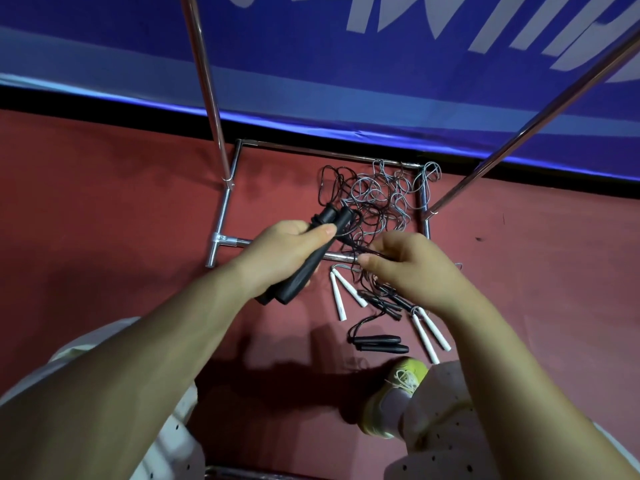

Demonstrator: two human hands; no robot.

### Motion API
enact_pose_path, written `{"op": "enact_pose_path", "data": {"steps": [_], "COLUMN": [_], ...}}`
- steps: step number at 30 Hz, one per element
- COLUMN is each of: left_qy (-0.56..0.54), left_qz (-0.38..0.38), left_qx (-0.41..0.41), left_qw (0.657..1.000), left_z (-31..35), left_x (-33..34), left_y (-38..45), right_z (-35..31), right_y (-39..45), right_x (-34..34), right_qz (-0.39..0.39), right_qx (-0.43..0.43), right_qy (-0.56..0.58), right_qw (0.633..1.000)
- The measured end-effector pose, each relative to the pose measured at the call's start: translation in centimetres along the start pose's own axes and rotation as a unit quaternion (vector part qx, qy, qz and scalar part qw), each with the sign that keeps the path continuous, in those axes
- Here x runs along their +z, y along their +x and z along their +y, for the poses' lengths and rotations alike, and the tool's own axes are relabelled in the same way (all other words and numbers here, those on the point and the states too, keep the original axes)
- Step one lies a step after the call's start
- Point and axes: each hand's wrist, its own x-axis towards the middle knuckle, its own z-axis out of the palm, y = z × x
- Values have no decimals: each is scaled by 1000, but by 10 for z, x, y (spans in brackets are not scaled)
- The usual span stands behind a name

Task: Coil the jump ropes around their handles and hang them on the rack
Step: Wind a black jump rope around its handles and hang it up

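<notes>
Two black handles (313,252) sit gripped in your left hand (277,251); your right hand (412,268) pinches the black cord (360,249).

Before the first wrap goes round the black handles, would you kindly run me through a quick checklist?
1. Both black handles held together in the left hand: ok.
2. Cord pinched in the right hand: ok.
3. Cord free of the rope pile on the floor: not ok, it runs into the tangle.
4. Any wraps on the handles yet: cannot tell.
5. Rack within reach: ok, its poles stand just ahead.
6. Other handle pairs clear of the hands: ok, lying on the floor.
</notes>
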Motion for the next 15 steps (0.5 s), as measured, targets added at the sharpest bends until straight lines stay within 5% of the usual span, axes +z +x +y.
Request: {"op": "enact_pose_path", "data": {"steps": [8, 15], "left_qy": [234, 295], "left_qz": [-26, -226], "left_qx": [28, 75], "left_qw": [972, 925], "left_z": [4, 16], "left_x": [-4, 12], "left_y": [-5, -25], "right_z": [-24, -20], "right_y": [-18, -15], "right_x": [-14, -29], "right_qz": [23, -128], "right_qx": [-129, -186], "right_qy": [-176, 153], "right_qw": [976, 962]}}
